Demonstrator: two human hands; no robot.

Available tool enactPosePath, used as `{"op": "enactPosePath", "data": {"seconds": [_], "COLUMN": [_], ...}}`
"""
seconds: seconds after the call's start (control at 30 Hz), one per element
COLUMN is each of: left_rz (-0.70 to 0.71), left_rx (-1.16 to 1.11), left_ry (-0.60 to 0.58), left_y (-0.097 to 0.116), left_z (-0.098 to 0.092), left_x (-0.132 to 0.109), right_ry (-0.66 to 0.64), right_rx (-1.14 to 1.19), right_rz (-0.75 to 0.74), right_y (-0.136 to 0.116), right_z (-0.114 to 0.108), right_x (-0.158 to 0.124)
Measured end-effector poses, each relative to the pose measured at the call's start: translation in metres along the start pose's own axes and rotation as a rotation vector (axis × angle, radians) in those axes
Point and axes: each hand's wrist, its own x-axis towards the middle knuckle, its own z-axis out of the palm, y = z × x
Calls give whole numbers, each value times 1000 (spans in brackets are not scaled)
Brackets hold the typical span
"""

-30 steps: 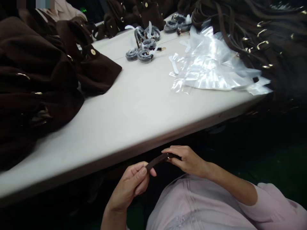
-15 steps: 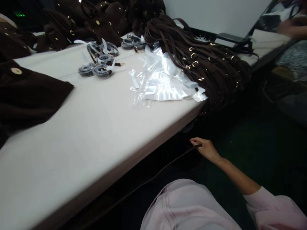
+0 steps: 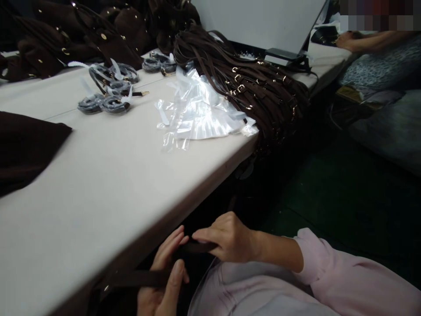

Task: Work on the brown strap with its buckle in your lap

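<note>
A dark brown strap [image 3: 144, 278] runs below the table's front edge, across the palm of my left hand [image 3: 161, 281]. My left thumb lies over it, while the fingers are bent loosely on the far side. Close beside, my right hand [image 3: 230, 239] is closed on another stretch of the strap, pinched between thumb and fingers. A small metal fitting shines on the strap to the left of my hands. The strap's lower part is lost in the dark.
On the pale table [image 3: 131, 184] lie clear plastic sleeves [image 3: 204, 114], several wrapped coiled straps [image 3: 115, 104] and a heap of buckled brown straps [image 3: 250, 83]. Brown bags [image 3: 108, 35] stand behind; brown fabric [image 3: 29, 153] is at left. Another person's arm [image 3: 371, 43] is at upper right.
My left hand has come into view with the strap across it. My right hand has moved left, beside it, still gripping the strap. The view has swung to the right.
</note>
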Motion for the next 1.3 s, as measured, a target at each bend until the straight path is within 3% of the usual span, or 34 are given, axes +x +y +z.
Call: {"op": "enactPosePath", "data": {"seconds": [0.1, 0.17, 0.27, 0.4, 0.47, 0.57, 0.63, 0.7, 0.83, 0.9, 1.0, 1.07, 1.13, 1.2, 1.3], "left_rz": [-81, -190, -297, -271, -281, -358, -361, -324, -317, -386, -504, -535, -517, -486, -469], "left_rx": [128, 120, 130, 196, 137, -99, -274, -411, -661, -769, -814, -781, -721, -636, -452], "left_ry": [-160, -201, -186, -132, -146, -282, -362, -364, -288, -397, -711, -878, -933, -879, -714], "left_y": [3, -5, -21, -26, -22, -9, 0, 7, 8, 3, -6, -10, -11, -11, -12], "left_z": [19, 16, -7, -34, -38, -36, -31, -25, -12, -5, 3, 4, -2, -14, -37], "left_x": [7, 6, 3, -3, -8, -13, -12, -7, 8, 12, 7, 1, -6, -10, -13], "right_ry": [-66, -72, -28, -113, -226, -473, -598, -639, -422, -308, -249, -334, -497, -659, -789], "right_rx": [-6, 36, 60, -10, -152, -289, -280, -219, 156, 389, 598, 677, 763, 854, 919], "right_rz": [-68, -18, 243, 693, 827, 907, 902, 855, 606, 502, 334, 198, 118, 149, 334], "right_y": [3, 17, 46, 84, 102, 119, 118, 105, 54, 27, 0, -5, -1, 6, 14], "right_z": [14, 14, 0, -31, -42, -43, -35, -22, 0, 3, 2, 2, 2, 3, 2], "right_x": [-3, -8, -23, -58, -81, -108, -113, -106, -61, -33, 3, 19, 27, 26, 16]}}
